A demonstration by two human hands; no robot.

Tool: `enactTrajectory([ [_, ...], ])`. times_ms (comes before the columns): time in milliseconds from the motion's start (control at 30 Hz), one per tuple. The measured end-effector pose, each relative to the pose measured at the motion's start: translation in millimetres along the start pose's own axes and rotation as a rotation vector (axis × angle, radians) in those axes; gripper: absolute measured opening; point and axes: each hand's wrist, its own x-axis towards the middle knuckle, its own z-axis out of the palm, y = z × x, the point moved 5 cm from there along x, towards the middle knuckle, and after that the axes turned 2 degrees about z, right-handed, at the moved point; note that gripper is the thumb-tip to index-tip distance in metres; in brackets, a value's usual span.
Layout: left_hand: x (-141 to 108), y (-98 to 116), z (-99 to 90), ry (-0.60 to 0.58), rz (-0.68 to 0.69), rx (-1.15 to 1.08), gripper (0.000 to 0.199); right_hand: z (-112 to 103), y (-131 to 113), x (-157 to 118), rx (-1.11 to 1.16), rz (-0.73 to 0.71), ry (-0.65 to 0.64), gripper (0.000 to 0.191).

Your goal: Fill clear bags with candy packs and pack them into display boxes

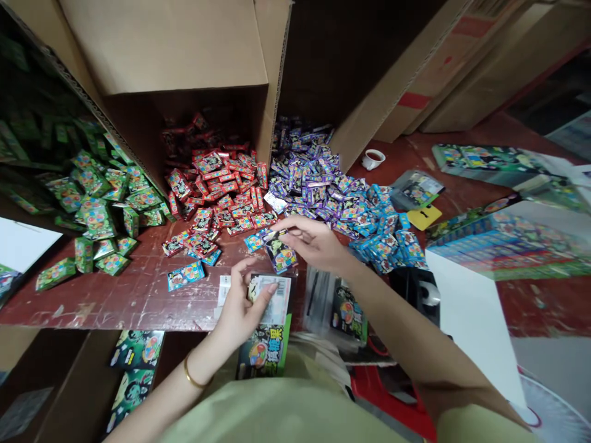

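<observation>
Green shirt (268, 415) nearest; my left hand (237, 314) grips pouch (273, 329), right hand (318, 246) pinches purple packet (279, 255). Likely filling; next needs alignment.

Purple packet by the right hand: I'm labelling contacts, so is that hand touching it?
Touching: in the head view, the right hand has its fingers on the upper part of the purple packet.

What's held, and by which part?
Right hand: purple packet, by its upper right edge. Left hand: printed bag, by its upper left part.
</observation>
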Motion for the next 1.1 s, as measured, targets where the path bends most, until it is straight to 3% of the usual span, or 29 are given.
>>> enactTrajectory([
  [100,-3.5,4.2,2.5,0.003,0.007,-0.004,0.044,8.5,-17.8,10.8,-0.088,-0.065,-0.188,0.016],
  [233,-7.7,2.5,5.3,-0.007,-0.045,-0.046,0.047,21.4,-16.9,8.3,-0.032,-0.017,-0.286,0.013],
  [300,-7.9,0.9,4.9,-0.001,-0.063,-0.08,0.05,28.0,-6.5,2.5,0.054,0.096,-0.274,0.023],
  [367,-6.2,0.0,2.4,0.011,-0.058,-0.105,0.054,30.7,5.6,-4.5,0.107,0.185,-0.181,0.029],
  [467,-2.3,-0.5,-4.2,0.021,-0.033,-0.082,0.06,33.8,16.3,-16.4,0.134,0.175,-0.08,0.021],
  [567,-0.3,1.0,-12.6,0.045,0.003,-0.008,0.06,41.0,18.4,-29.4,0.183,0.131,-0.105,0.018],
  [667,-1.7,1.6,-16.0,0.01,-0.001,0.071,0.038,45.9,18.6,-42.1,0.196,0.173,-0.122,0.016],
  [767,-4.3,-4.4,-16.2,-0.031,-0.094,0.089,0.019,48.3,21.1,-47.4,0.161,0.179,-0.187,0.014],
  [867,-5.1,-11.3,-17.6,0.016,-0.142,0.054,0.022,40.7,42.3,-33.2,0.113,0.201,-0.058,0.017],
  [967,-4.1,-13.8,-20.2,0.096,-0.096,0.105,0.024,41.7,74.6,-1.6,-0.107,0.187,0.079,0.015],
  [1100,-3.6,-16.1,-28.9,0.157,-0.031,0.168,0.027,70.2,101.5,36.5,-0.388,0.037,-0.09,0.029],
])
